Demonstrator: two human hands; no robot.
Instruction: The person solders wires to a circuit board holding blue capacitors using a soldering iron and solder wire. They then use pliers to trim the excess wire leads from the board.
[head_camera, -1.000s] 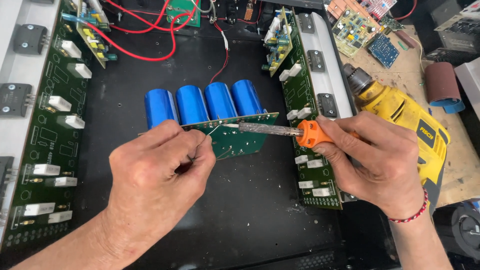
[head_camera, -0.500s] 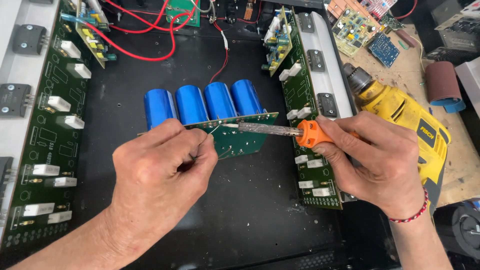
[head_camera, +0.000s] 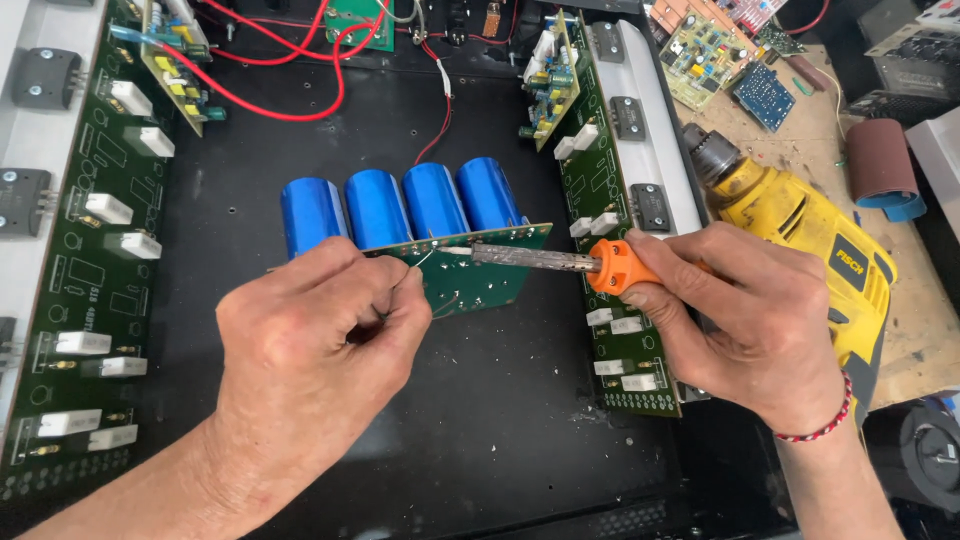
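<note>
Four blue capacitors (head_camera: 400, 208) on a green board (head_camera: 480, 270), orange-handled soldering iron (head_camera: 560, 262), yellow drill (head_camera: 800, 235), red wires (head_camera: 270, 95).

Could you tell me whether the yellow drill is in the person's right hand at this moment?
No, the right hand grips the orange-handled soldering iron, while the yellow drill lies behind it on the wooden bench.

Bare black floor (head_camera: 480, 430) lies open; side circuit boards (head_camera: 610, 300) flank it.
</note>
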